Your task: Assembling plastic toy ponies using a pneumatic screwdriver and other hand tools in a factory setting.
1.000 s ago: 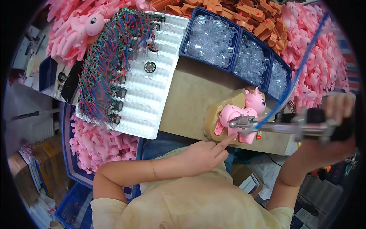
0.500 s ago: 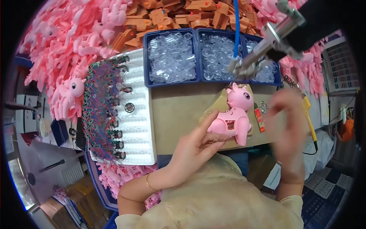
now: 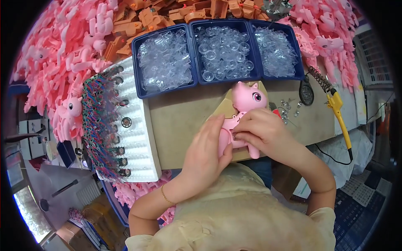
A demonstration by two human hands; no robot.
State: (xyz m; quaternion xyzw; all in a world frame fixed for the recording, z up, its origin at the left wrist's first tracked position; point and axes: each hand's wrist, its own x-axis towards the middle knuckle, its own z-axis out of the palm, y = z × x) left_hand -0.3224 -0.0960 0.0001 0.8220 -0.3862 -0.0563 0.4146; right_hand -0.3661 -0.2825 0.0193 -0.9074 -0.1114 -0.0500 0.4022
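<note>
A pink toy pony point(image 3: 250, 98) with a large printed eye lies on a tan block point(image 3: 224, 108), its head toward the far side. My left hand point(image 3: 205, 144) holds the rear of its body, fingers along the far side and thumb on the near side. Over the opening in the pony's flank, my right hand point(image 3: 264, 129) has thumb and fingertips pinched together. Whatever is between those fingertips is hidden. Just beyond the right knuckles shows the end of a small red piece point(image 3: 277, 113).
Three blue bins point(image 3: 194, 54) of clear plastic parts stand at the back. Wired speakers crowd a white foam tray point(image 3: 142, 142) on the left. Small metal bits point(image 3: 286, 109) and a yellow soldering iron point(image 3: 340, 119) lie right. Pink toys point(image 3: 63, 54) and orange parts point(image 3: 146, 19) pile behind.
My right hand has come left from beside the pony onto its flank opening. The hanging metal tool has swung up and away from above the pony. The whole view has shifted somewhat.
</note>
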